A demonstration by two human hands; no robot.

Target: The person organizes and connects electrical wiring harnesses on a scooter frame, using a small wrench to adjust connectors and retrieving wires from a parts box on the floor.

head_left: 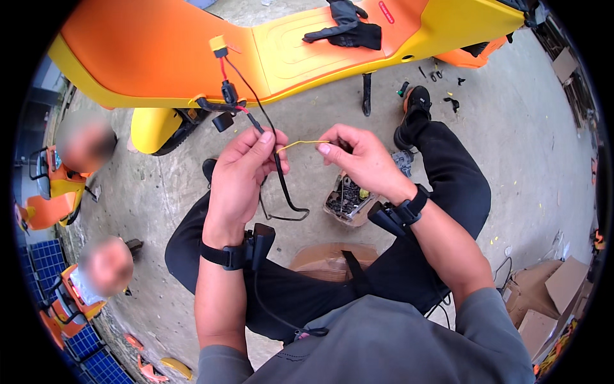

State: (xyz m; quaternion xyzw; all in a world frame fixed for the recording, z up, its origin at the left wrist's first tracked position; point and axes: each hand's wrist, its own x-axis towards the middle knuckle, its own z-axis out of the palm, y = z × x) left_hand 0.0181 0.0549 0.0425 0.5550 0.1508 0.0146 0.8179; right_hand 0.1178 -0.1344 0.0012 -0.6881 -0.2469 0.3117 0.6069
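Note:
Thumb and fingers of my left hand (246, 157) pinch a black cable (282, 178), whose lower end curls into a loop beneath the hand. Stretched between both hands is a thin yellow wire (300, 142). Its far end sits in the pinch of my right hand (355, 153). Above the left hand, red and black leads run through a black inline holder (229, 91) to a yellow connector (218, 45), which rests against the orange seat of a scooter (160, 51). A small black cap (223, 121) hangs beside the leads.
Black work gloves (348, 29) lie on the scooter's footboard. A box of small parts (348, 198) stands on the floor between my legs, near a brown cardboard box (332, 259). Cardboard boxes (543, 297) sit at right. Other orange vehicles (54, 205) and blurred areas are at left.

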